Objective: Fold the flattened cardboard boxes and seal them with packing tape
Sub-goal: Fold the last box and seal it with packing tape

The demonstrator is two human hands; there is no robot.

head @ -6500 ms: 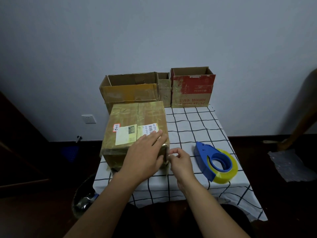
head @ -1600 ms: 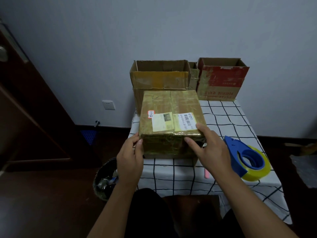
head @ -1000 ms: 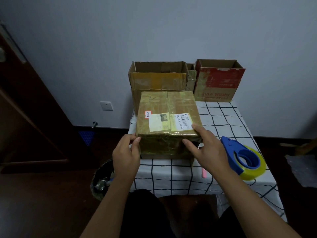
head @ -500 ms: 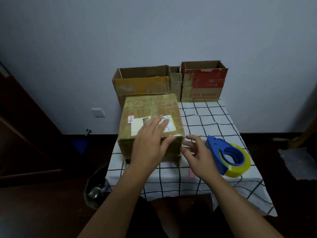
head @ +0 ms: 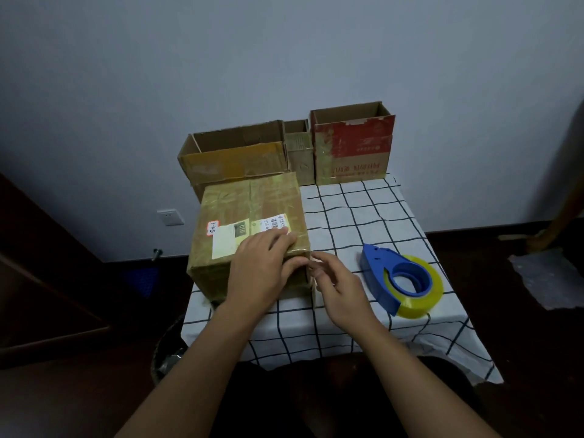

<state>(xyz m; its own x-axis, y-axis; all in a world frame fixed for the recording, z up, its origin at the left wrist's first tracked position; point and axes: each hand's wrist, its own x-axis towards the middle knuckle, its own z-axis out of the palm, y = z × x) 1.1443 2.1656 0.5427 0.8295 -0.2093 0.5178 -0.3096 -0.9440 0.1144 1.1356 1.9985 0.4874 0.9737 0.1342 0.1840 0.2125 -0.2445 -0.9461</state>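
A closed brown cardboard box (head: 249, 213), wrapped in glossy tape and bearing white labels, stands on the left of the checked tablecloth (head: 363, 216). My left hand (head: 262, 270) lies flat over its near right top corner, fingers straight. My right hand (head: 339, 286) is at the box's near right edge, fingertips pinching a strip of tape (head: 313, 279) that hangs down that corner. A blue tape dispenser with a yellowish roll (head: 403, 279) lies on the cloth to the right of my right hand.
Three open cardboard boxes line the wall behind: a wide brown one (head: 234, 159), a narrow one (head: 298, 153), a red-printed one (head: 352, 147). A bin (head: 167, 352) stands on the floor at the table's left front. A dark wooden door (head: 41, 263) is at far left.
Both hands held the box's near side a second ago. My left hand has since moved onto the top corner and my right hand has taken the tape at the edge. The camera swung right.
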